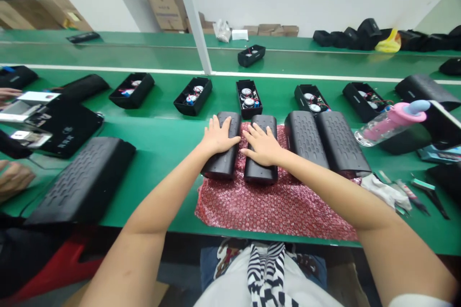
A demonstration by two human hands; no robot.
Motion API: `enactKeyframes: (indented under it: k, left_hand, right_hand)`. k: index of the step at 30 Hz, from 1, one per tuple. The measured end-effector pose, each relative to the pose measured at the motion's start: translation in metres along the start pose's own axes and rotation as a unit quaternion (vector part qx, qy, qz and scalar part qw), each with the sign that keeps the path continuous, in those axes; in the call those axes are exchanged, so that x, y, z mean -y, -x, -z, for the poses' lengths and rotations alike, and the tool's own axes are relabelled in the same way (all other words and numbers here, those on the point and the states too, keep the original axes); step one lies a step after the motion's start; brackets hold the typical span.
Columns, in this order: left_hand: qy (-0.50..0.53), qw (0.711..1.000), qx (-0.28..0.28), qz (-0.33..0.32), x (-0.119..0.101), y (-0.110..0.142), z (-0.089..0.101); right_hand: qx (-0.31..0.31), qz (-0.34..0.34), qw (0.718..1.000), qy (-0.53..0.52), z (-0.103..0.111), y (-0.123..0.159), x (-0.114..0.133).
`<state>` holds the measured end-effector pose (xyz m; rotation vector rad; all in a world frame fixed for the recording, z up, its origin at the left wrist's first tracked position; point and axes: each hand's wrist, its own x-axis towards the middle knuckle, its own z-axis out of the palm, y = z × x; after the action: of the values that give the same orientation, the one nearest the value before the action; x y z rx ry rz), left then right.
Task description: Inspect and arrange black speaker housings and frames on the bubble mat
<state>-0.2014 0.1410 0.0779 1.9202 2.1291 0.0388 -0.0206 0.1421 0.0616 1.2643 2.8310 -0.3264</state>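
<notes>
My left hand (216, 136) lies with spread fingers on top of a black speaker housing (222, 165). On a second black housing (262, 173) just to the right rests my right hand (262, 145), its fingers apart as well. Both palms press flat and grip nothing. Two more black housings, one with a slotted top (306, 136) and another beside it (340, 141), stand to the right of my right hand. Red bubble wrap (281, 208) is spread beneath them all.
Open black cases with wired round parts (249, 98) line the green bench (162, 139) behind. At right are a pink-lidded bottle (387, 122), white tissue (387, 189) and small tools. A large black housing (86, 177) and another person's hand (16, 180) are at left.
</notes>
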Motion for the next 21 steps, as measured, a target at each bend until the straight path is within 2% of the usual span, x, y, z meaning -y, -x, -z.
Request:
enactKeyframes:
  k: [2, 6, 8, 12, 14, 16, 19, 21]
  left_hand:
    - [-0.004, 1.000, -0.016, -0.004, 0.000, 0.002, 0.012]
    - [-0.014, 0.994, -0.096, -0.043, -0.003, 0.013, 0.028]
    - [-0.035, 0.992, -0.097, -0.074, -0.004, 0.016, 0.021]
    - [-0.060, 0.991, -0.019, -0.118, -0.001, 0.012, -0.010]
    - [-0.055, 0.992, -0.011, -0.116, 0.001, 0.008, -0.019]
    - [-0.049, 0.992, -0.012, -0.113, 0.003, 0.006, -0.020]
    - [-0.031, 0.993, -0.006, -0.111, 0.004, 0.005, -0.018]
    - [-0.011, 0.994, -0.005, -0.111, 0.003, 0.005, -0.017]
  right_hand:
    - [-0.003, -0.014, 1.000, -0.018, 0.004, 0.002, -0.001]
    - [-0.041, -0.066, 0.996, -0.048, 0.019, 0.007, -0.002]
    - [-0.094, -0.083, 0.991, -0.046, 0.026, 0.010, -0.003]
    - [-0.215, -0.083, 0.971, -0.066, 0.034, 0.012, -0.004]
    - [-0.240, -0.085, 0.965, -0.065, 0.030, 0.011, -0.003]
    - [-0.194, -0.087, 0.976, -0.052, 0.020, 0.009, -0.001]
    - [-0.067, -0.068, 0.994, -0.048, 0.002, 0.001, 0.004]
    - [-0.044, -0.060, 0.995, -0.065, -0.006, -0.002, 0.006]
